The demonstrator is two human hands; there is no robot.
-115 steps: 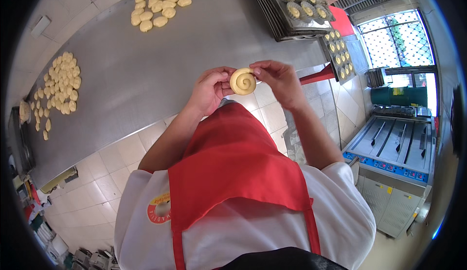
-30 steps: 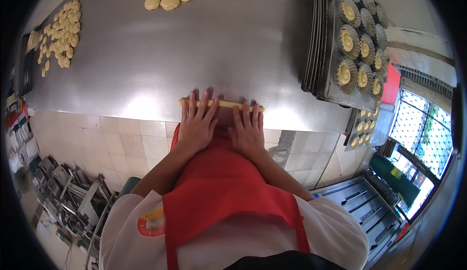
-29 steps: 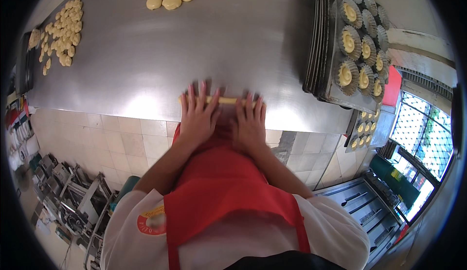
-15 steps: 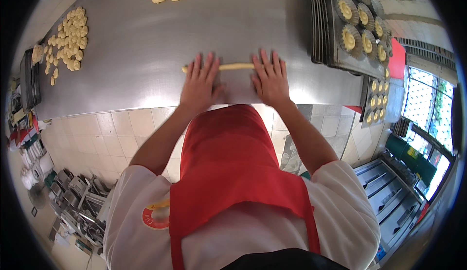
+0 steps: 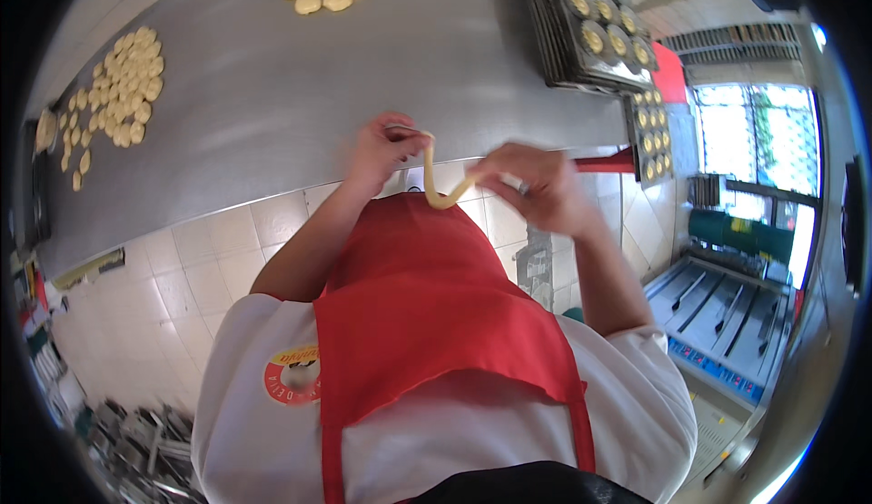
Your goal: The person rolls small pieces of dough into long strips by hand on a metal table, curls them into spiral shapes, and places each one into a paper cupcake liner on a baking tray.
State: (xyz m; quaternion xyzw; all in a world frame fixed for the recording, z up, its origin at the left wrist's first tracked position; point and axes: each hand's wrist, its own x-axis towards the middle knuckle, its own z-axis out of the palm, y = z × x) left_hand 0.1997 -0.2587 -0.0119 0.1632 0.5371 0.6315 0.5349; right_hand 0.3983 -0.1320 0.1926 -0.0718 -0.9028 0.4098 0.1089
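A thin rope of pale yellow dough (image 5: 441, 199) sags in a U between my hands, just off the table's near edge and in front of my red apron. My left hand (image 5: 381, 153) pinches one end between thumb and fingers. The other end is in the closed fingers of my right hand (image 5: 538, 182), slightly smeared by motion. Far beyond the hands, rounded dough pieces (image 5: 337, 1) lie on the metal table (image 5: 272, 95). A larger cluster of small dough pieces (image 5: 127, 86) is spread at the table's left.
At the far right stand stacked baking trays (image 5: 595, 82), with fluted cups of shaped dough on top. Another tray of filled cups (image 5: 650, 141) sits beyond the table's right end, near a red surface (image 5: 670, 73). A metal appliance (image 5: 727, 313) stands at the right by the window.
Both hands have lifted the dough rope off the table and brought it nearer to me. Flat, spread fingers have closed on its ends, and the straight rope now hangs curved. The view has turned.
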